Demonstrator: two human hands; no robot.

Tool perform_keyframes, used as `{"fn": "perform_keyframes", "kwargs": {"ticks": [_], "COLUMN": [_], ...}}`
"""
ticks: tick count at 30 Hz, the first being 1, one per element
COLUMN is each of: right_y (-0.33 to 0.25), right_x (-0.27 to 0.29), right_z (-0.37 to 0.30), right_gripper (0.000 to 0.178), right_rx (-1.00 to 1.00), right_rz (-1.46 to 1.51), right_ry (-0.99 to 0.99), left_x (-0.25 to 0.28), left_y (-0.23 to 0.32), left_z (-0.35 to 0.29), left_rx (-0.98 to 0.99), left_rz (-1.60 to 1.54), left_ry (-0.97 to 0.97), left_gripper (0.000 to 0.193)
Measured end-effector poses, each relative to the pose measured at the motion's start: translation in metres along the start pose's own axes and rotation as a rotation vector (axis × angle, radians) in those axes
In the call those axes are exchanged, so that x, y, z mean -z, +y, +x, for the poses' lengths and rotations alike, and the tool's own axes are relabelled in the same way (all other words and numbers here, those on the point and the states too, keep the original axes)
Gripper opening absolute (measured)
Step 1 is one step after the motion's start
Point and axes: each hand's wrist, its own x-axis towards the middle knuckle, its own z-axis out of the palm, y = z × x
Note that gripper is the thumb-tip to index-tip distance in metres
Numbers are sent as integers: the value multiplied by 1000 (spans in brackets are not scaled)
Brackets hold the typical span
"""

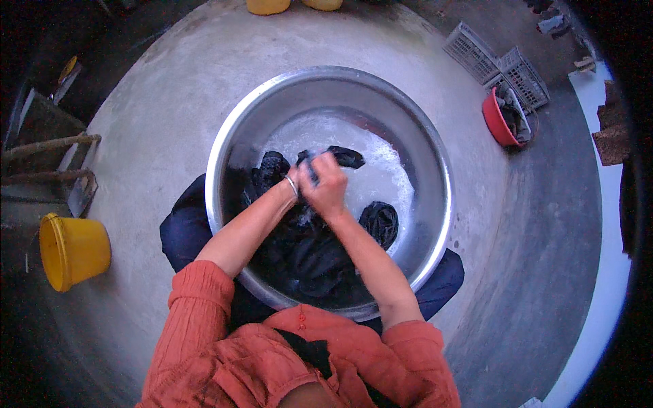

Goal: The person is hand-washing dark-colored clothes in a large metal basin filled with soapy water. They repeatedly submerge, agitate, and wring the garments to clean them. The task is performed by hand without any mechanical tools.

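Note:
A wide silver metal basin point(435, 160) stands between my knees with sudsy, greyish water point(371, 160) in it. Dark, wet clothing point(316, 262) is heaped at its near side, and a bunched black piece point(379, 223) lies to the right. Over the middle, my right hand point(328, 185) is closed around part of a black garment point(347, 157), whose end sticks out beyond the fingers. Pressed against it, my left hand point(296, 178) grips the same cloth, with a bracelet at its wrist. Both hands are somewhat blurred, and the left fingers are mostly covered by the right hand.
A yellow bucket point(78, 253) rests on the concrete floor point(163, 129) at the left, near a wooden-framed object point(51, 144). Grey plastic crates point(474, 53) and a red tub point(498, 121) holding dark cloth are at the far right. Two yellow containers point(268, 6) show at the top edge.

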Motion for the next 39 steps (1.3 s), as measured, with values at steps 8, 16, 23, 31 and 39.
{"fn": "perform_keyframes", "kwargs": {"ticks": [8, 16, 23, 31, 39], "right_y": [90, 49, -20, -75, 1], "right_x": [72, 110, 180, 248, 203], "right_z": [37, 3, 7, 15, 3], "right_gripper": [15, 46, 26, 21, 16], "right_rx": [-536, -518, -401, -512, -492], "right_rz": [-611, 624, 109, 324, -70], "right_ry": [-641, -695, -685, -374, -149], "left_x": [-41, -54, -28, -81, -51], "left_y": [5, 14, 12, 62, 78], "left_z": [-13, -17, -14, -61, -51], "left_rx": [-153, -393, -172, 95, -404], "left_rz": [721, 990, 1360, 1995, 2064], "left_ry": [252, -363, -684, -652, -139], "left_gripper": [36, 37, 64, 37, 31]}}
